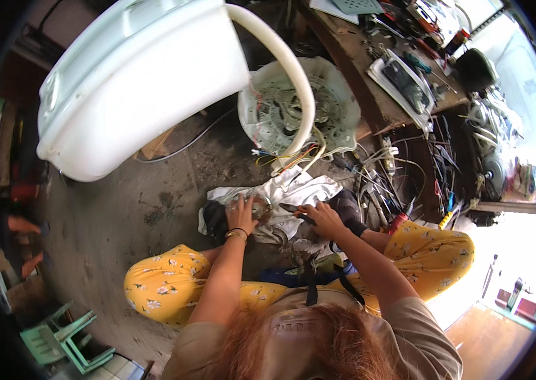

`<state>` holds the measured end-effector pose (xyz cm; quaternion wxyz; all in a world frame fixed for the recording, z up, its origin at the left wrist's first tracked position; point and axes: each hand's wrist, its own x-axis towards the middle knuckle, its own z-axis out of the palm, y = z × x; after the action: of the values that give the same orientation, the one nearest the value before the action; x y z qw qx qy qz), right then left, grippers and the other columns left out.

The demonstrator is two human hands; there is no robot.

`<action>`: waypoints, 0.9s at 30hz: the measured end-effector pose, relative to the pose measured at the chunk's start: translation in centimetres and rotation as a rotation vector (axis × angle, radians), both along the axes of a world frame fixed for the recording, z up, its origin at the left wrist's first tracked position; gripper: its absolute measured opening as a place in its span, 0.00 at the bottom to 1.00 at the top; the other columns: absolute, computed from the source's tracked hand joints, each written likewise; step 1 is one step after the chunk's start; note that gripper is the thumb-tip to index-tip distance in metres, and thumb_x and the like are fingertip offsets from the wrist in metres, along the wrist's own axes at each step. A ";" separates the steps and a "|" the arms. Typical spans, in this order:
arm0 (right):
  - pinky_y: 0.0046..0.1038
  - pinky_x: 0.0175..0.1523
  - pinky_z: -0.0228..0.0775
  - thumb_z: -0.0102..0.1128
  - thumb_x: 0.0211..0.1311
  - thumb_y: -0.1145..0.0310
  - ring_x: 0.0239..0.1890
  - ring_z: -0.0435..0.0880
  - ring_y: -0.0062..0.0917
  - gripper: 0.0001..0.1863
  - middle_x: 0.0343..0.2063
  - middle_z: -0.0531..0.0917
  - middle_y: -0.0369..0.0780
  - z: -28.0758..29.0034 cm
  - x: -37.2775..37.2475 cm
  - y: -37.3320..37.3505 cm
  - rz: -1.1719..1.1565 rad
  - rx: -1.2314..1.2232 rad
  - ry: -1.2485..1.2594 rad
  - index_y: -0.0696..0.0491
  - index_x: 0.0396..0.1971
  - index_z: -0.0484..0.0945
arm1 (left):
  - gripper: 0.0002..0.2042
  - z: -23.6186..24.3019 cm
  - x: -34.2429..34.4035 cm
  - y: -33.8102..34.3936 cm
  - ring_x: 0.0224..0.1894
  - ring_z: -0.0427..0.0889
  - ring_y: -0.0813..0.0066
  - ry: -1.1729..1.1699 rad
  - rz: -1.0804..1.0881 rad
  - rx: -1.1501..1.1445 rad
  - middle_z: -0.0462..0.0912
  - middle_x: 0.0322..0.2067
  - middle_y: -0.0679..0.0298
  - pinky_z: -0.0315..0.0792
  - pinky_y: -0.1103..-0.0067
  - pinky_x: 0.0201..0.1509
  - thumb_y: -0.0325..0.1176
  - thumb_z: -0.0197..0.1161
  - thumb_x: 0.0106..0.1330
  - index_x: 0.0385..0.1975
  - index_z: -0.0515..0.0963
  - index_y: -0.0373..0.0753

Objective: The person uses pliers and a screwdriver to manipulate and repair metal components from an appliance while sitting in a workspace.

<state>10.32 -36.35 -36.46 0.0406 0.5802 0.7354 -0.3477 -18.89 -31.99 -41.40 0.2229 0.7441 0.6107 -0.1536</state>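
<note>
My left hand (243,213) rests curled over a rusty round metal part (260,206) lying on a crumpled white cloth (309,188), gripping it. My right hand (322,218) is closed on a dark-handled tool (296,213), apparently pliers, whose tip is beside the metal part; whether they touch I cannot tell. Just beyond the cloth are loose coloured wires (284,158) and a large round perforated housing (268,111) with a pale hose (306,95) arching over it.
A big white tub (141,82) stands at upper left. A cluttered workbench (350,44) is upper right, with many tools (445,164) and cables below. Stacked green plastic stools (65,339) sit lower left. Another person's legs (21,225) show at the far left.
</note>
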 end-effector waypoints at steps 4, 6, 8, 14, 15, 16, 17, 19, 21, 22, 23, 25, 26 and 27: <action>0.43 0.46 0.69 0.62 0.48 0.67 0.43 0.74 0.45 0.29 0.42 0.72 0.48 -4.0 2.1 0.4 -0.172 0.301 -0.078 0.49 0.54 0.66 | 0.42 -1.2 1.8 -0.3 0.66 0.52 0.45 -0.152 0.267 -0.043 0.44 0.68 0.55 0.69 0.56 0.58 0.41 0.75 0.47 0.63 0.58 0.55; 0.43 0.45 0.69 0.61 0.50 0.66 0.43 0.74 0.44 0.24 0.39 0.73 0.49 -6.4 6.3 2.0 -0.595 0.306 -0.279 0.54 0.48 0.69 | 0.43 -1.8 2.8 -1.0 0.66 0.52 0.45 -0.121 0.372 0.058 0.45 0.67 0.54 0.71 0.58 0.56 0.40 0.76 0.45 0.63 0.59 0.55; 0.40 0.47 0.69 0.54 0.52 0.70 0.43 0.75 0.40 0.17 0.40 0.74 0.46 -6.1 12.1 2.1 -0.752 0.127 -0.528 0.58 0.43 0.71 | 0.39 -2.2 3.2 -1.3 0.64 0.55 0.47 -0.153 0.491 0.197 0.46 0.66 0.55 0.74 0.60 0.52 0.38 0.75 0.46 0.61 0.62 0.60; 0.46 0.50 0.70 0.54 0.53 0.70 0.52 0.76 0.44 0.21 0.46 0.77 0.47 -8.1 18.8 -1.2 -0.951 -0.236 -0.533 0.52 0.47 0.64 | 0.36 -2.9 2.7 0.8 0.58 0.61 0.50 -0.270 0.931 0.065 0.51 0.63 0.58 0.72 0.58 0.50 0.37 0.74 0.47 0.59 0.64 0.56; 0.45 0.49 0.71 0.52 0.53 0.71 0.48 0.77 0.46 0.19 0.42 0.79 0.48 -8.6 19.1 -1.9 -0.828 -0.102 -0.545 0.53 0.47 0.64 | 0.34 -2.7 2.6 0.8 0.57 0.63 0.51 -0.265 0.963 0.024 0.55 0.61 0.58 0.70 0.56 0.52 0.36 0.73 0.49 0.58 0.65 0.56; 0.43 0.48 0.72 0.51 0.53 0.72 0.45 0.79 0.46 0.17 0.39 0.80 0.48 -8.7 19.2 -1.7 -0.786 0.039 -0.590 0.54 0.44 0.66 | 0.34 -2.5 2.6 0.5 0.57 0.63 0.52 -0.202 0.822 0.113 0.56 0.60 0.58 0.67 0.55 0.53 0.36 0.73 0.49 0.58 0.65 0.56; 0.42 0.46 0.73 0.51 0.54 0.71 0.42 0.80 0.45 0.15 0.36 0.81 0.48 -7.8 19.1 -0.6 -0.681 0.038 -0.597 0.55 0.43 0.68 | 0.35 -2.3 2.7 0.0 0.57 0.63 0.53 -0.137 0.676 0.203 0.57 0.59 0.58 0.64 0.55 0.54 0.36 0.73 0.49 0.58 0.64 0.56; 0.41 0.42 0.75 0.52 0.54 0.69 0.37 0.82 0.44 0.11 0.32 0.82 0.50 -3.0 18.6 2.1 -0.485 -0.006 -0.609 0.55 0.37 0.75 | 0.38 -3.1 1.8 -0.8 0.64 0.55 0.50 -0.128 0.282 0.215 0.54 0.64 0.62 0.55 0.48 0.61 0.41 0.71 0.52 0.64 0.57 0.59; 0.40 0.42 0.75 0.57 0.51 0.63 0.36 0.83 0.43 0.14 0.31 0.83 0.49 1.5 18.6 4.0 -0.274 -0.098 -0.630 0.55 0.35 0.78 | 0.40 -1.9 2.0 -1.1 0.69 0.45 0.50 -0.097 0.169 0.061 0.45 0.68 0.67 0.48 0.46 0.65 0.46 0.68 0.55 0.66 0.52 0.61; 0.40 0.41 0.75 0.59 0.49 0.61 0.36 0.82 0.43 0.15 0.30 0.83 0.49 4.1 17.9 5.0 -0.173 -0.112 -0.597 0.55 0.34 0.79 | 0.41 -1.1 2.2 -0.6 0.71 0.40 0.50 -0.083 0.111 -0.001 0.41 0.70 0.69 0.45 0.45 0.66 0.48 0.67 0.56 0.68 0.49 0.62; 0.41 0.40 0.74 0.60 0.51 0.57 0.35 0.82 0.43 0.16 0.29 0.82 0.49 5.2 17.6 5.4 -0.084 -0.133 -0.553 0.53 0.35 0.80 | 0.43 -1.0 2.2 -0.5 0.72 0.32 0.53 0.002 0.150 -0.133 0.31 0.71 0.74 0.39 0.43 0.67 0.52 0.63 0.58 0.69 0.43 0.64; 0.41 0.39 0.73 0.59 0.54 0.55 0.34 0.82 0.43 0.16 0.28 0.82 0.49 5.9 15.2 5.8 -0.003 -0.068 -0.268 0.51 0.36 0.79 | 0.43 -1.5 2.4 0.0 0.72 0.33 0.54 0.004 0.158 -0.110 0.32 0.71 0.74 0.39 0.42 0.67 0.52 0.63 0.57 0.69 0.42 0.64; 0.42 0.38 0.73 0.58 0.56 0.54 0.34 0.82 0.43 0.16 0.28 0.82 0.48 6.0 13.3 5.5 0.035 -0.048 -0.124 0.50 0.37 0.79 | 0.43 -1.8 2.4 -0.1 0.72 0.33 0.54 0.007 0.159 -0.109 0.32 0.71 0.75 0.39 0.42 0.66 0.52 0.63 0.57 0.69 0.42 0.64; 0.42 0.37 0.72 0.57 0.57 0.53 0.34 0.81 0.43 0.17 0.27 0.81 0.48 5.7 10.5 5.0 -0.023 -0.077 -0.082 0.49 0.39 0.78 | 0.43 -2.0 2.5 0.0 0.72 0.34 0.55 0.006 0.149 -0.079 0.33 0.71 0.76 0.40 0.41 0.66 0.52 0.64 0.57 0.69 0.42 0.64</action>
<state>20.83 -31.31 -30.79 0.0890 0.6004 0.7124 -0.3523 -16.44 -32.01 -43.39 0.2608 0.6867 0.6587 -0.1628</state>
